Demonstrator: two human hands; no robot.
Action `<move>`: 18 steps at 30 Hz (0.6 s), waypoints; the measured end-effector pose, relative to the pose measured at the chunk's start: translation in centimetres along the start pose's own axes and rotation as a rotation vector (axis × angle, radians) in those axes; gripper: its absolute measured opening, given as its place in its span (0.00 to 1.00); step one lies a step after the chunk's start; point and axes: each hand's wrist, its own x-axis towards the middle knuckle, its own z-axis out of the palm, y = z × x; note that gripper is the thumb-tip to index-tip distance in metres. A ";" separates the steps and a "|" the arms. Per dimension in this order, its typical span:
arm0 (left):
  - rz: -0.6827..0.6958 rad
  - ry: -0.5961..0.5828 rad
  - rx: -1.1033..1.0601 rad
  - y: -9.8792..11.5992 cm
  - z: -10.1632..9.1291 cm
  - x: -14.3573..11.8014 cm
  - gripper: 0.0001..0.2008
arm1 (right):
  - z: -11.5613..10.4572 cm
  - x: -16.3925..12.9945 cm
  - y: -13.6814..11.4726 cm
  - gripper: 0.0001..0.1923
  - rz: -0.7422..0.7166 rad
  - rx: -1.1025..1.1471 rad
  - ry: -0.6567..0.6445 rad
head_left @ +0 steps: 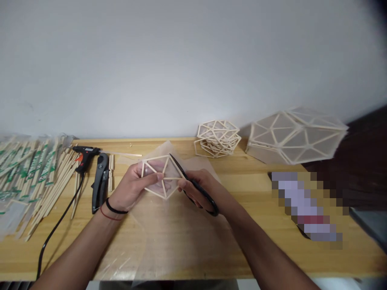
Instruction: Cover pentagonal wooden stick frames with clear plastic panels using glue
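Observation:
My left hand (133, 187) holds a small hexagonal frame of wooden sticks (162, 176) with translucent paper stuck to it, lifted a little above the table. My right hand (202, 188) grips black scissors (195, 185), whose blades run along the frame's right edge. A large sheet of translucent paper (169, 233) lies on the wooden table (260, 241) under both hands.
A black glue gun (85, 155) with its cord and a black cutter (100, 181) lie left of my hands. Several wrapped and loose chopsticks (33, 177) cover the far left. A stack of stick frames (217, 139) and a paper-covered faceted shell (296, 135) stand by the wall.

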 end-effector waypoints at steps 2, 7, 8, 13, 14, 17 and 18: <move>0.007 0.003 0.003 0.0 0.0 0.0 0.13 | 0.1 0.0 0.1 0.30 0.008 0.024 0.000; 0.000 -0.018 0.037 0.0 0.0 -0.1 0.14 | 0.2 -0.1 0.3 0.32 0.003 0.079 0.002; -0.007 -0.043 0.055 0.0 -0.1 -0.1 0.15 | 0.2 -0.1 0.4 0.32 -0.002 0.082 0.001; -0.017 -0.100 0.141 -0.1 -0.2 -0.1 0.17 | -0.1 -0.2 0.7 0.32 -0.011 0.060 -0.023; -0.014 -0.100 0.150 -0.1 -0.2 -0.1 0.17 | -0.2 -0.2 0.6 0.32 -0.006 0.050 -0.024; -0.013 -0.107 0.152 0.0 -0.2 -0.1 0.17 | -0.2 -0.2 0.4 0.32 0.012 0.025 -0.015; -0.017 -0.109 0.151 0.0 -0.3 0.0 0.17 | -0.2 -0.2 0.4 0.32 0.016 0.021 -0.009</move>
